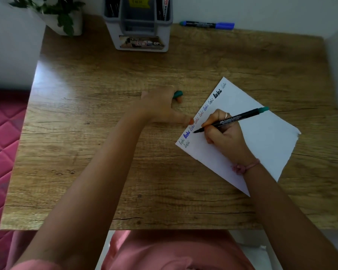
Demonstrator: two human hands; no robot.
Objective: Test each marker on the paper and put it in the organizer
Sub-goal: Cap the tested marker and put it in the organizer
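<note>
One teal fineliner point(232, 120) is gripped in the right hand point(225, 137), tip at the paper point(261, 137); left hand point(160, 106) curled round its cap point(179, 93), thumb pinning the sheet. Recommend light, short strokes, then recapping.

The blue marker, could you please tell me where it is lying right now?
In the head view the blue marker lies flat at the desk's far edge against the wall, just right of the grey organizer, well beyond the paper.

Pink top point(176, 250) worn, arms bare; pink bracelet point(246, 166) seen on right wrist, ring point(227, 114) on right hand point(225, 137).
</note>
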